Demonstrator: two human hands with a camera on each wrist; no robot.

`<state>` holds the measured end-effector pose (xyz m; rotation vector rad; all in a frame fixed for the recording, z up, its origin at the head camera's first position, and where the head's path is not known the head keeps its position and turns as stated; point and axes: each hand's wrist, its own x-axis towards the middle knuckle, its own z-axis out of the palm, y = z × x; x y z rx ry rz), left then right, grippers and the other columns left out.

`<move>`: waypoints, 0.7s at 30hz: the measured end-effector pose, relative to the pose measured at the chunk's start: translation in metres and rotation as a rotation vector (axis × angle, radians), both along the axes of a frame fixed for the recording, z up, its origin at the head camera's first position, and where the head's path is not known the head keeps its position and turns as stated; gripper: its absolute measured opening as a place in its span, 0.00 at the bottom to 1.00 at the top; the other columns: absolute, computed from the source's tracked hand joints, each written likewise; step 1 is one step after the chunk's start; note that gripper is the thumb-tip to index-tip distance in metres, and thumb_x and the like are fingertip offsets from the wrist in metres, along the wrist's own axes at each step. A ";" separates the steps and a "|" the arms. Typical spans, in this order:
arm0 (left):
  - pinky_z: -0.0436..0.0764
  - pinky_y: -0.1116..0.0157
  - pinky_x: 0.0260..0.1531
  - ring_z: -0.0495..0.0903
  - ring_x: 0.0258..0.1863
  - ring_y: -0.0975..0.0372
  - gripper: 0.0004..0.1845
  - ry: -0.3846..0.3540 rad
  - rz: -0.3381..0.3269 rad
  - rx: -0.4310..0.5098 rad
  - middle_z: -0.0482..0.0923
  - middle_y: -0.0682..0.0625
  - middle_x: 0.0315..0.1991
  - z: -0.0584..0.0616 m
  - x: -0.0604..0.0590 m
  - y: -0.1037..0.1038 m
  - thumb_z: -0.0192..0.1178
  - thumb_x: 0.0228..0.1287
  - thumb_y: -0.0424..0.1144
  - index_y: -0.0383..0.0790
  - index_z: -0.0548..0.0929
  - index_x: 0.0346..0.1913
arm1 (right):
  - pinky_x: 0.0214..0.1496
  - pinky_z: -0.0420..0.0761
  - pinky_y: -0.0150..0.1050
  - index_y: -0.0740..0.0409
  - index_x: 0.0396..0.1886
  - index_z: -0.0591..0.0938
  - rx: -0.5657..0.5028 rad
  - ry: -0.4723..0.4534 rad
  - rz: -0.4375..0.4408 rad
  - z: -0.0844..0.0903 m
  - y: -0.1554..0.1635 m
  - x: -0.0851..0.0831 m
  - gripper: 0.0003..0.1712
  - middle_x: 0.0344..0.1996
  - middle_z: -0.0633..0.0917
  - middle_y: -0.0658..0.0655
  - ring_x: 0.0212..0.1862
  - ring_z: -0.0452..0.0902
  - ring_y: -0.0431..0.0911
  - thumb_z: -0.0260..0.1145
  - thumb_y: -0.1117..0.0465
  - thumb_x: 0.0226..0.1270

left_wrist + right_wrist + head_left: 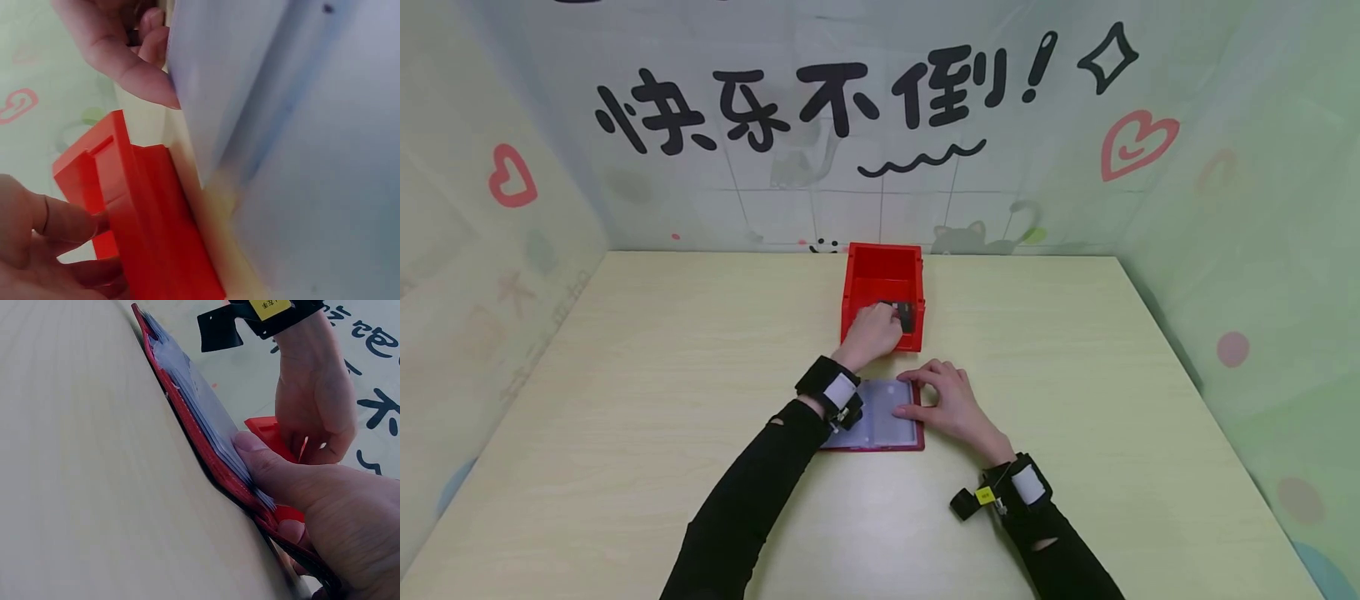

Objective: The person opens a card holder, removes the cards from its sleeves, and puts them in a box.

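Note:
A red-covered card holder (895,417) with clear plastic sleeves lies open on the table. My right hand (951,404) grips its right edge; in the right wrist view the thumb (256,447) presses on the stacked sleeves (200,403) and other fingers lie by the cover's underside. Beyond the holder, my left hand (872,333) reaches into a red plastic bin (883,250). Its fingers are beside a dark, flat item (906,318) inside. The bin's wall hides the fingertips in the left wrist view, so whether they pinch anything is unclear.
The pale wooden table (662,350) extends to both sides of the holder. A printed cloth backdrop (805,200) stands right behind the bin, with more printed cloth along the left and right sides. The left forearm crosses over the holder's left part.

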<state>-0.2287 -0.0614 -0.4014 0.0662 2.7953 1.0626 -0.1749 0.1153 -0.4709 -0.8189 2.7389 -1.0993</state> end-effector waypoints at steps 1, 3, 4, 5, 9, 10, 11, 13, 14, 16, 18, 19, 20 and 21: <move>0.76 0.64 0.37 0.76 0.35 0.54 0.14 0.024 0.000 0.022 0.80 0.41 0.38 0.001 0.002 -0.002 0.50 0.72 0.35 0.31 0.83 0.50 | 0.54 0.62 0.44 0.47 0.55 0.85 0.000 -0.002 0.001 0.000 0.000 0.000 0.28 0.43 0.81 0.53 0.52 0.72 0.47 0.79 0.48 0.53; 0.80 0.59 0.48 0.77 0.45 0.52 0.17 0.070 -0.003 0.071 0.81 0.40 0.49 0.003 0.008 -0.005 0.51 0.72 0.34 0.32 0.83 0.56 | 0.54 0.62 0.44 0.47 0.55 0.86 -0.002 -0.003 -0.003 0.001 0.000 0.000 0.29 0.43 0.82 0.53 0.52 0.72 0.47 0.79 0.48 0.53; 0.80 0.57 0.52 0.77 0.49 0.51 0.18 0.089 -0.006 0.091 0.81 0.39 0.52 0.005 0.011 -0.008 0.51 0.72 0.34 0.32 0.82 0.58 | 0.53 0.62 0.44 0.47 0.55 0.86 -0.004 0.001 -0.004 0.001 -0.001 0.000 0.29 0.43 0.82 0.53 0.51 0.72 0.47 0.80 0.48 0.52; 0.79 0.56 0.56 0.76 0.51 0.51 0.17 0.104 -0.014 0.101 0.80 0.40 0.55 0.006 0.015 -0.010 0.51 0.72 0.34 0.33 0.83 0.58 | 0.53 0.62 0.44 0.47 0.55 0.86 -0.007 0.003 -0.004 0.001 -0.001 0.000 0.29 0.43 0.82 0.53 0.51 0.72 0.47 0.80 0.48 0.52; 0.80 0.60 0.47 0.78 0.44 0.53 0.15 0.093 -0.058 0.131 0.83 0.41 0.50 0.004 0.030 -0.024 0.54 0.71 0.32 0.35 0.84 0.55 | 0.52 0.61 0.44 0.47 0.55 0.86 -0.012 0.006 -0.011 0.001 -0.001 0.000 0.29 0.42 0.82 0.52 0.50 0.71 0.47 0.80 0.48 0.52; 0.80 0.63 0.43 0.78 0.41 0.54 0.15 0.082 -0.068 0.131 0.84 0.42 0.49 0.003 0.034 -0.028 0.55 0.70 0.32 0.35 0.85 0.55 | 0.52 0.61 0.44 0.47 0.55 0.86 -0.014 0.003 -0.011 0.001 -0.001 0.000 0.29 0.42 0.82 0.52 0.50 0.71 0.47 0.80 0.48 0.52; 0.79 0.65 0.40 0.77 0.39 0.55 0.15 0.069 -0.080 0.127 0.84 0.43 0.48 0.000 0.038 -0.032 0.56 0.69 0.32 0.36 0.85 0.54 | 0.53 0.61 0.44 0.47 0.55 0.86 -0.011 -0.002 -0.012 0.000 -0.002 0.000 0.29 0.42 0.81 0.52 0.50 0.71 0.46 0.80 0.48 0.52; 0.77 0.67 0.34 0.77 0.35 0.56 0.14 0.026 -0.097 0.126 0.84 0.43 0.44 -0.003 0.046 -0.041 0.58 0.69 0.33 0.35 0.85 0.53 | 0.54 0.61 0.45 0.47 0.55 0.85 -0.007 -0.010 -0.014 0.001 -0.002 0.000 0.29 0.42 0.81 0.51 0.50 0.71 0.46 0.80 0.47 0.52; 0.77 0.68 0.33 0.77 0.34 0.57 0.13 0.003 -0.106 0.121 0.84 0.43 0.42 -0.005 0.050 -0.045 0.59 0.68 0.33 0.35 0.85 0.53 | 0.54 0.62 0.45 0.47 0.55 0.85 -0.005 -0.015 -0.015 0.001 -0.003 0.001 0.29 0.42 0.81 0.51 0.50 0.71 0.46 0.80 0.47 0.52; 0.77 0.69 0.33 0.77 0.33 0.58 0.12 -0.042 -0.126 0.106 0.83 0.45 0.39 -0.008 0.057 -0.054 0.62 0.67 0.34 0.36 0.84 0.51 | 0.55 0.62 0.46 0.47 0.55 0.85 0.005 -0.019 -0.017 0.002 -0.003 0.001 0.30 0.43 0.81 0.51 0.50 0.71 0.46 0.80 0.46 0.52; 0.78 0.69 0.32 0.77 0.32 0.58 0.12 -0.095 -0.148 0.097 0.81 0.46 0.35 -0.010 0.064 -0.061 0.66 0.65 0.35 0.37 0.84 0.50 | 0.55 0.63 0.46 0.47 0.55 0.85 0.016 -0.023 -0.019 0.003 -0.002 0.001 0.30 0.43 0.81 0.51 0.50 0.71 0.46 0.80 0.46 0.52; 0.78 0.68 0.32 0.77 0.32 0.59 0.13 -0.119 -0.159 0.092 0.81 0.46 0.35 -0.011 0.067 -0.065 0.68 0.63 0.35 0.37 0.84 0.50 | 0.56 0.63 0.47 0.48 0.55 0.85 0.023 -0.025 -0.019 0.004 -0.003 0.001 0.30 0.43 0.81 0.51 0.50 0.71 0.46 0.80 0.46 0.52; 0.78 0.68 0.32 0.77 0.32 0.59 0.14 -0.142 -0.167 0.091 0.80 0.47 0.34 -0.012 0.069 -0.068 0.70 0.62 0.35 0.38 0.83 0.50 | 0.55 0.63 0.47 0.48 0.55 0.85 0.030 -0.026 -0.019 0.004 -0.003 0.001 0.30 0.43 0.81 0.51 0.50 0.71 0.46 0.80 0.46 0.52; 0.78 0.68 0.32 0.77 0.31 0.59 0.16 -0.160 -0.175 0.089 0.80 0.47 0.33 -0.013 0.071 -0.071 0.71 0.60 0.35 0.38 0.83 0.50 | 0.56 0.64 0.46 0.48 0.56 0.85 0.035 -0.030 -0.020 0.005 -0.004 0.001 0.30 0.43 0.81 0.51 0.51 0.71 0.46 0.80 0.45 0.53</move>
